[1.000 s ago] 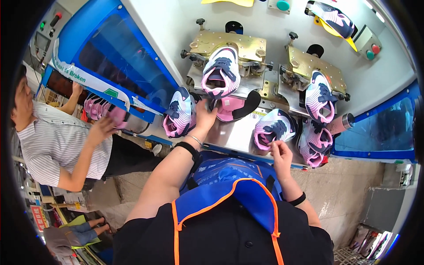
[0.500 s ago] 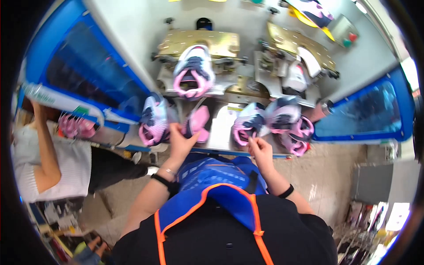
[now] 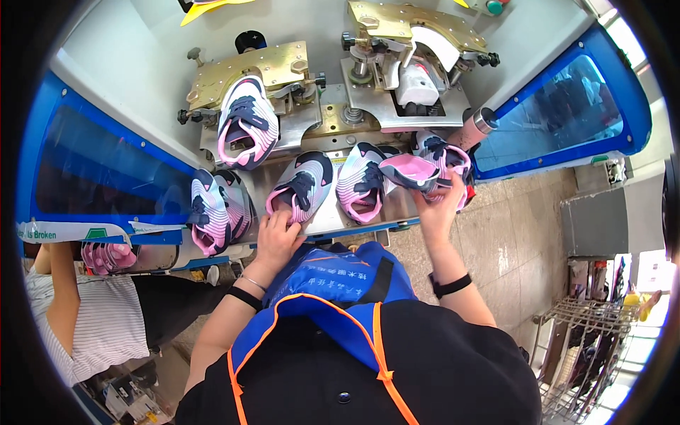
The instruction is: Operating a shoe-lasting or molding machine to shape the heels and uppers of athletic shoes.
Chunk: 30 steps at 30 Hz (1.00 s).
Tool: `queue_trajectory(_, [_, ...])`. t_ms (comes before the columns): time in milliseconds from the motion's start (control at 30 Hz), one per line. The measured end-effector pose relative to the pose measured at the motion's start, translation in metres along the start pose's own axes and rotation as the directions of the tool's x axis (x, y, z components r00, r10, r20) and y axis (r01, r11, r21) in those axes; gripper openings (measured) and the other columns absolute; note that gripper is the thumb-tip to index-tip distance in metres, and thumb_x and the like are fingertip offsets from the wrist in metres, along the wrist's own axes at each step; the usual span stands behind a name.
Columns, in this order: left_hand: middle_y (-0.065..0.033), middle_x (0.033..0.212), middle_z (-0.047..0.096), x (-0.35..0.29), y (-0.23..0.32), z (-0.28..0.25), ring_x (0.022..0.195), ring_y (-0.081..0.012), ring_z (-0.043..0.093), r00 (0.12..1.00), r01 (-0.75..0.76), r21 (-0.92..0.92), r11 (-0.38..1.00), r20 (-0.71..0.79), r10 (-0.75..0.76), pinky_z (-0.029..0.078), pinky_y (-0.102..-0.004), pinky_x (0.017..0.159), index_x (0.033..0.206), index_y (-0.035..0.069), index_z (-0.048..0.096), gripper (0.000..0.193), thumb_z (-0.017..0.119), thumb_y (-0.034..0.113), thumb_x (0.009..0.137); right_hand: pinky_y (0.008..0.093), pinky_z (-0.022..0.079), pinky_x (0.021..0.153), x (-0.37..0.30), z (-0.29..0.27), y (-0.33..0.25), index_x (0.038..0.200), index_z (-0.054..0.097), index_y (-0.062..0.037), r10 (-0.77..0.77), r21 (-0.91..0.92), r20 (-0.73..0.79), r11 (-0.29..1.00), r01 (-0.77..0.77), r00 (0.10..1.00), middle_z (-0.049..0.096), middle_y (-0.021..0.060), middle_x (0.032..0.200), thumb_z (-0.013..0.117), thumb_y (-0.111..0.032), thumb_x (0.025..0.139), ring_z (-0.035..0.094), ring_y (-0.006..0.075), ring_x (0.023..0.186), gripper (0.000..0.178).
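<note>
My left hand (image 3: 278, 239) has its fingers curled over the pink heel collar of a sneaker (image 3: 306, 183) in white, navy and pink, which rests on the metal ledge with its toe pointing away. Farther right, my right hand (image 3: 439, 205) grips a second sneaker (image 3: 409, 170), tipped so its pink-lined opening shows. Behind that one, partly covered by it and by my fingers, sits another sneaker (image 3: 433, 145). Between my hands stands a sneaker (image 3: 361, 185) that neither hand touches.
Two brass-plated clamp stations (image 3: 248, 71) (image 3: 425, 25) stand behind the ledge; a sneaker (image 3: 248, 120) is on the left one. More sneakers (image 3: 216, 209) lie at left. Blue-framed window panels (image 3: 120, 149) flank both sides. A pink tumbler (image 3: 476, 129) stands at right. Another person's arm (image 3: 64, 297) shows at left.
The left sneaker, earlier tilted with its pink inside showing, now lies toe away. My right hand has moved right from the middle sneaker to a tipped one. The view has shifted.
</note>
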<state>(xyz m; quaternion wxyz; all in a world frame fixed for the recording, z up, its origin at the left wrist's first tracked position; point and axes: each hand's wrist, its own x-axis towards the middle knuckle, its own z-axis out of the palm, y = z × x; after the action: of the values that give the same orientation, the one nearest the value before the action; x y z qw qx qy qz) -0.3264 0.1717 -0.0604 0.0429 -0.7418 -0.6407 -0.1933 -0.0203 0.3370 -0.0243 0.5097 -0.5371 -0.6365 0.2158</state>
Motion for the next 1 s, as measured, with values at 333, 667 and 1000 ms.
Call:
queue_trajectory(333, [-0.0143,0.125,0.057,0.118,0.053,-0.023,0.111,-0.0305,0.059,0.981,0.193,-0.801,0.567,0.138,-0.140,0.052,-0.0400,0.087,0.130,0.009,0.051,0.064,0.083,0.018,0.076,0.0207,0.046,0.064,0.123,-0.056,-0.054,0.107,0.065,0.0019,0.138,0.307,0.603,0.869,-0.389,0.785,0.067,0.0000,0.087,0.080,-0.029,0.085,0.061,0.0058,0.074,0.041])
queue_trajectory(667, [-0.0165,0.106,0.065,0.148,0.114,-0.016,0.074,-0.0212,0.069,0.687,0.709,-0.705,0.011,0.694,0.216,0.060,-0.0361,0.067,0.154,0.011,0.022,0.082,0.071,0.007,0.088,0.0233,0.042,0.046,0.092,-0.072,0.011,0.112,0.067,-0.0044,0.352,0.052,0.307,0.921,-0.385,0.884,0.063,0.0037,0.082,0.063,-0.029,0.098,0.055,0.0080,0.054,0.028])
queue_trajectory(1000, [-0.0141,0.104,0.065,0.150,0.080,-0.017,0.064,-0.0191,0.063,0.612,0.764,-0.521,-0.380,0.772,0.172,0.053,-0.0321,0.053,0.152,0.014,0.027,0.077,0.063,0.002,0.086,0.0431,0.051,0.083,0.095,-0.090,0.040,0.109,0.068,-0.0112,-0.278,-0.321,0.333,0.865,0.386,0.901,0.062,0.0093,0.117,0.064,-0.021,0.090,0.062,0.0322,0.098,0.022])
